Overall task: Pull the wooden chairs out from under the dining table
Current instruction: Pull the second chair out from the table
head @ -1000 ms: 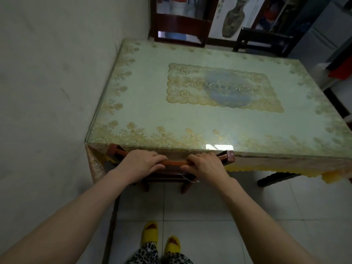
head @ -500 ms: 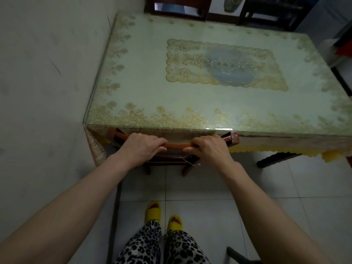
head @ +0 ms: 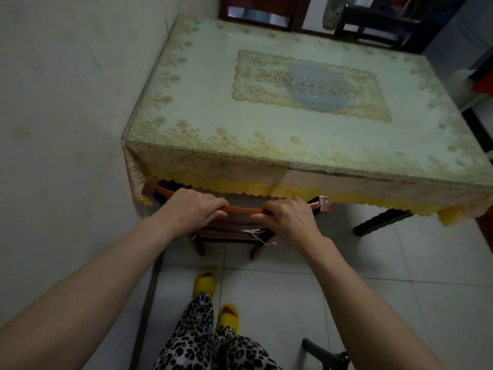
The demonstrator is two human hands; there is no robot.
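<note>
A reddish wooden chair (head: 241, 210) stands at the near end of the dining table (head: 202, 108), its seat partly under the hanging yellow-edged tablecloth. My left hand (head: 190, 208) and my right hand (head: 286, 218) are both closed around the chair's top rail, side by side. The chair's rear legs and a strip of woven seat show below the rail. A second wooden chair (head: 257, 17) and a dark chair (head: 373, 25) stand at the table's far end.
A pale wall (head: 66, 116) runs close along the table's left side. My feet in yellow slippers (head: 213, 295) stand on the white tiled floor just behind the chair. A dark table foot (head: 381, 222) reaches out at right, and a dark object (head: 325, 355) lies at the lower right.
The chair has slid back toward me, out from under the table edge, so its top rail and seat now show clear of the cloth. Both hands kept their grip; my feet stepped back.
</note>
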